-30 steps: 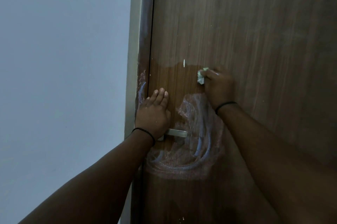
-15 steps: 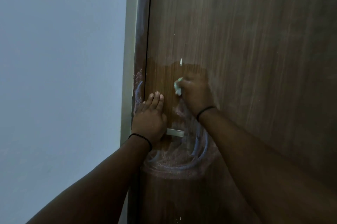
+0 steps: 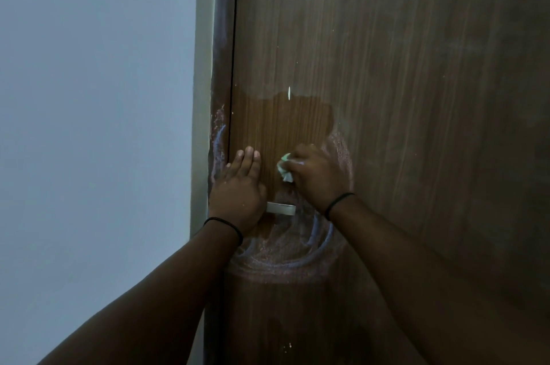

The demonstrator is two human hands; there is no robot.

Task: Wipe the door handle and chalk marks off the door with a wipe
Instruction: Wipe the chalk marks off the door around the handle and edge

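A brown wooden door (image 3: 401,97) fills the right of the view. Its silver handle (image 3: 281,208) pokes out between my wrists, partly hidden by my left hand (image 3: 238,189), which lies flat on the door by its left edge, fingers pointing up. My right hand (image 3: 317,175) is closed on a crumpled pale wipe (image 3: 284,171) pressed against the door just above the handle. Pink and blue chalk marks (image 3: 285,254) curve below and right of the handle. More chalk marks (image 3: 218,141) streak the door frame. A darker patch of the door (image 3: 282,123) above my hands shows no chalk.
A pale blue-grey wall (image 3: 95,126) takes up the left half. The brown door frame (image 3: 221,37) and a light jamb strip run vertically between wall and door. Small white flecks dot the door above the darker patch.
My right hand with the wipe has moved down and to the left, from beside the patch's upper edge to just above the handle. The left hand has stayed flat on the door.
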